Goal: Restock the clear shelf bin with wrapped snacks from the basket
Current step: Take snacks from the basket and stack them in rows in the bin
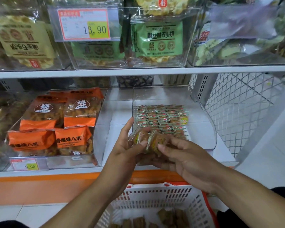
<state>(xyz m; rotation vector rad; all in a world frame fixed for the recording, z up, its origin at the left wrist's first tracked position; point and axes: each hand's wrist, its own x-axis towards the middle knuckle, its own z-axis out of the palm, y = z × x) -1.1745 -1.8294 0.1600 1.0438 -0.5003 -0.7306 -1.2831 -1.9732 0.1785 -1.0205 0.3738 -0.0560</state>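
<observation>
A clear shelf bin (204, 122) stands on the lower shelf at centre right, with rows of small wrapped snacks (161, 119) lying on its floor. Just in front of the bin's near wall, both hands hold a stack of brown wrapped snacks (148, 139). My left hand (127, 145) grips the stack from the left, thumb on top. My right hand (183, 155) pinches it from the right. Below them sits a white and red basket (155, 198) with several more brown wrapped snacks (168, 218) at its bottom.
Left of the clear bin stands another bin of orange snack bags (56, 125) with a price tag (25, 164). The upper shelf (138, 72) carries bins of green and beige packs. A white wire mesh panel (237, 102) closes the shelf's right end.
</observation>
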